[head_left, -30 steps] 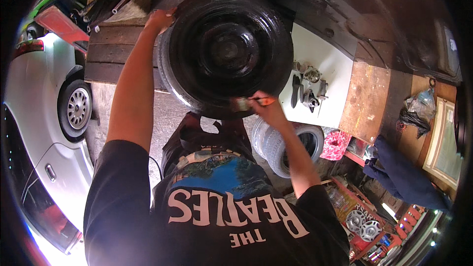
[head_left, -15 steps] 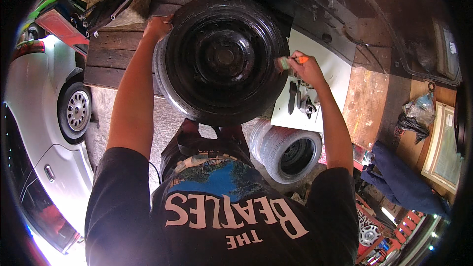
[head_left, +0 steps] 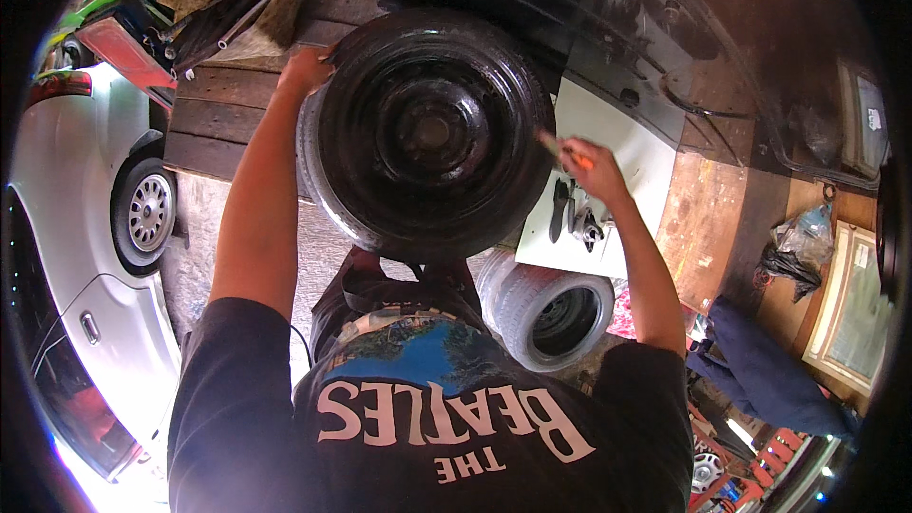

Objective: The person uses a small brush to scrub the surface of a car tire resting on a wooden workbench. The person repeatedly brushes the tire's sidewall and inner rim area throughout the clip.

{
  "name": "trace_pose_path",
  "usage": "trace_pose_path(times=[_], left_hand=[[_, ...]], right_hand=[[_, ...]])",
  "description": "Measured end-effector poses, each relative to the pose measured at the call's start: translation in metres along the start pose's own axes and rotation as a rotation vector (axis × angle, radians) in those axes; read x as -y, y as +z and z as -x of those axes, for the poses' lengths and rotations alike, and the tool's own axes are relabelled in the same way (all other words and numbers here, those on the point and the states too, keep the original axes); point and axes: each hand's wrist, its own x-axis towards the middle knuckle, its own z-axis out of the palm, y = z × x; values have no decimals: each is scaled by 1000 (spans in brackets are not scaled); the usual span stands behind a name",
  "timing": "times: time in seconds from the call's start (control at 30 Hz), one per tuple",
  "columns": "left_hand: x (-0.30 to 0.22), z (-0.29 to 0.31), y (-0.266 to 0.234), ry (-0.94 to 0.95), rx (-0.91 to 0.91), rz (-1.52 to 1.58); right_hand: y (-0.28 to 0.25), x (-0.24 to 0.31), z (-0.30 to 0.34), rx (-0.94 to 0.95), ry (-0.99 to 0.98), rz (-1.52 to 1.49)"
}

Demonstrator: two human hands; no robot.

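Looking down at the work, I take the black wheel as my landmark; it sits face-up to me, just beyond the person's waist, though what bears its weight is hidden. The left hand is at the wheel's upper left edge, fingers bent against the tyre; their tips are lost against the black, so I cannot tell how far they close or how firm the hold is. The right hand, just right of the wheel, is closed around the orange handle of a brush, whose blurred bristles point at the tyre's right side; whether they touch it I cannot tell. I judge the wheel heavy and stiff, the tyre giving only a little, and its glossy face looks wet and so probably slippery. I would take hold at the outer tread, on opposite sides, and keep my fingers off the shiny sidewall. The brush should be light, its bristles soft, best held by the handle. Right of the wheel lies a white board with a dark tool and metal parts; below and right of it stand spare tyres; left of it are wooden planks.
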Motion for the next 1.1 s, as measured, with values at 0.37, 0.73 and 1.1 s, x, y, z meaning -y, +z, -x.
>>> trace_pose_path(times=[0.37, 0.73, 1.1], left_hand=[[30, -32, 6, 88, 80, 92], [34, -24, 3, 93, 32, -26], [20, -21, 2, 72, 133, -264]], right_hand=[[18, -35, -64, -485, 380, -771], [55, -63, -182, -689, 706, -984], [5, -57, -113, -644, 537, -900]])
